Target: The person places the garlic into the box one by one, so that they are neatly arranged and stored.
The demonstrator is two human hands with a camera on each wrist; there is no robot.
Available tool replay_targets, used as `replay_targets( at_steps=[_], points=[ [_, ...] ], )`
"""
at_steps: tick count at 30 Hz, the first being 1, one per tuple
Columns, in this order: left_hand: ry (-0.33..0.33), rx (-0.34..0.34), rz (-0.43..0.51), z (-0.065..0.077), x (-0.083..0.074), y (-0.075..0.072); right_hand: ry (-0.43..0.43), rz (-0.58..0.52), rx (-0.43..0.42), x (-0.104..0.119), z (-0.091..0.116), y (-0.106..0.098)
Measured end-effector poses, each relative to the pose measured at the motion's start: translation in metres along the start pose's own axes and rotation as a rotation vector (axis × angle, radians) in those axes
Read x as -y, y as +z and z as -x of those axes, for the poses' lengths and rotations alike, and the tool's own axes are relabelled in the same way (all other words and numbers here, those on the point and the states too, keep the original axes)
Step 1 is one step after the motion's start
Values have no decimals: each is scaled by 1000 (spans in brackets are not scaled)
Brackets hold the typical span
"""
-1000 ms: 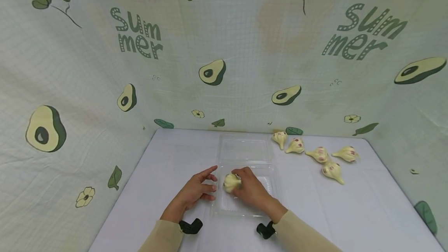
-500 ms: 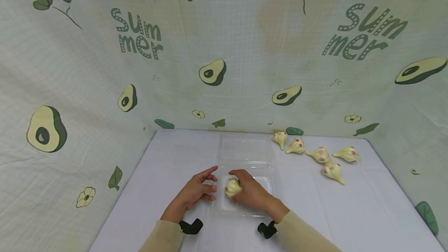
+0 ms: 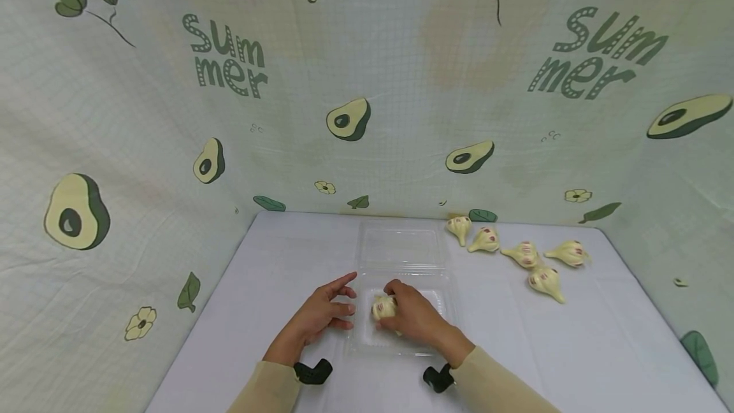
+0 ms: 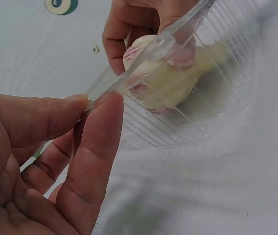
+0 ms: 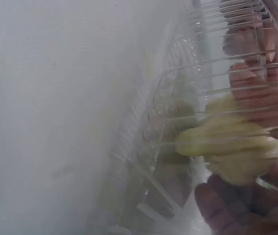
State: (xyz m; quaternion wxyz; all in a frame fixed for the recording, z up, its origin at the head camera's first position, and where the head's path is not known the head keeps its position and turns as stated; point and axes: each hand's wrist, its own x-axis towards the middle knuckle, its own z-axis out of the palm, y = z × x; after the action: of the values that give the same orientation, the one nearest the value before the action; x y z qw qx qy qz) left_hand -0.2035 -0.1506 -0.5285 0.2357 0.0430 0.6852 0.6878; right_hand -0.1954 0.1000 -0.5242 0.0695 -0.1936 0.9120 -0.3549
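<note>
A clear plastic clamshell container [image 3: 395,354] lies with its lid [image 3: 401,244] folded back, away from me. My left hand [image 3: 321,312] is at its left side; in the left wrist view the thumb [image 4: 56,117] and a finger pinch the container's rim. Over the tray part, my right hand [image 3: 417,318] grips a garlic bulb [image 3: 383,306], cream with reddish-purple marks. Seen from the left wrist, the bulb [image 4: 151,88] is behind the clear wall with its stem pointing right. Through the plastic, the right wrist view shows fingers around the pale bulb [image 5: 232,147].
Several more garlic bulbs [image 3: 522,253] lie loose at the back right of the white-covered table [image 3: 275,253]. A cloth [image 3: 401,81] printed with avocados hangs behind and at both sides of the table.
The garlic bulb has turned in my right hand, so its marked side shows now, and it has shifted slightly right and nearer to me. My left hand stays in place.
</note>
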Motion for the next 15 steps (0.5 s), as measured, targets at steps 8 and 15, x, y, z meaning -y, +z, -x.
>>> replay_targets(
  at_steps=[8,15],
  points=[
    [5,-1,-7,1,-1,0,-8,40,-40,1,1,-3],
    [1,-3,-8,1,-1,1,238,-25,-91,3,1,-8]
  ],
)
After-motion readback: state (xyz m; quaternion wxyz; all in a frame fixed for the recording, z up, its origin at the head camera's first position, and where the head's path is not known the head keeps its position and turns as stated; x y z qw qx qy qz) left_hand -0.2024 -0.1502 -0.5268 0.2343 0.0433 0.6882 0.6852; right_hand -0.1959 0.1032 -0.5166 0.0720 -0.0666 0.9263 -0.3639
